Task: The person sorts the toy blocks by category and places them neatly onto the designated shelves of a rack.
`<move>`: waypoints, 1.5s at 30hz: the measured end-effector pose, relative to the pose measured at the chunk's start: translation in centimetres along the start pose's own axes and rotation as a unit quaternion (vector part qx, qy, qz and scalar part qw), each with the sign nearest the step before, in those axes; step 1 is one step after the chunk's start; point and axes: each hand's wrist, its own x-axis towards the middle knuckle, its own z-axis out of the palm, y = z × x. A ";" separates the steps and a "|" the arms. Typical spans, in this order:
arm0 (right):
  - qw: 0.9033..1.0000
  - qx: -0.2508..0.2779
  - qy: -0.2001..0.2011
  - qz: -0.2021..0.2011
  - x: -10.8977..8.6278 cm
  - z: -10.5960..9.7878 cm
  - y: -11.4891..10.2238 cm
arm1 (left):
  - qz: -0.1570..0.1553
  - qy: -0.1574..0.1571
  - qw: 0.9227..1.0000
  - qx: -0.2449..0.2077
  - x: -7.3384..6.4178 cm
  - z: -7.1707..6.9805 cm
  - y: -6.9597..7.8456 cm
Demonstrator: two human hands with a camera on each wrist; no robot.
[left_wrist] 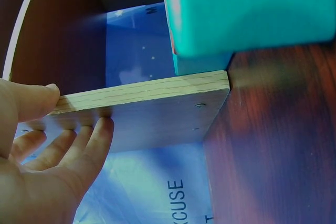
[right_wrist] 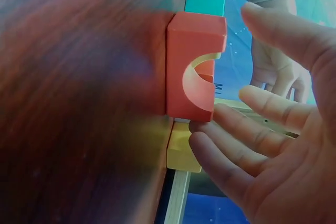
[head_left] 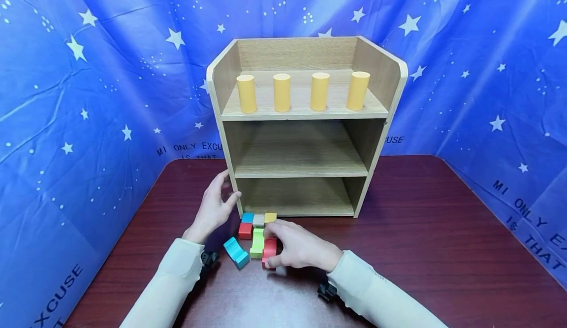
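Observation:
My left hand (head_left: 213, 210) grips the left side panel of a wooden shelf (left_wrist: 147, 92), thumb at its front edge and fingers against the outer face. My right hand (head_left: 303, 245) hovers around a red notched block (head_left: 269, 250), fingertips by the far end and thumb by the near end. The right wrist view shows a gap between the thumb and that red block (right_wrist: 184, 66). Beside it lies a green notched block (head_left: 257, 244), with a blue notched block (head_left: 236, 252) slanted farther left. Behind are a red block (head_left: 245, 231), a blue block (head_left: 247, 217), a whitish block (head_left: 259, 220) and a yellow block (head_left: 270, 217).
Several yellow cylinders stand upright in a row on the top board (head_left: 301, 115) of the shelf. Below it are a middle board (head_left: 301, 163) and a bottom board (head_left: 297, 200). The dark red table (head_left: 421, 229) meets blue star-printed cloth (head_left: 487, 96) behind and at the sides.

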 end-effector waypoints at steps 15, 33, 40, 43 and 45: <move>0.999 -0.039 -0.015 -0.005 0.0 0.1 0.3 | -0.002 -0.003 1.000 0.010 0.0 0.0 0.1; 0.998 -0.045 -0.026 -0.040 -0.3 0.0 0.7 | 0.001 -0.001 1.000 0.006 -0.1 0.0 -0.1; 0.996 -0.080 -0.027 -0.037 -0.2 0.1 0.9 | -0.002 -0.001 1.000 0.010 0.0 0.0 0.1; 0.995 -0.090 -0.027 -0.031 -0.2 0.0 0.9 | -0.002 -0.002 1.000 0.011 0.0 0.0 0.1; 0.994 -0.098 -0.026 -0.029 -0.2 0.0 0.9 | -0.002 -0.001 1.000 0.012 0.0 0.0 0.1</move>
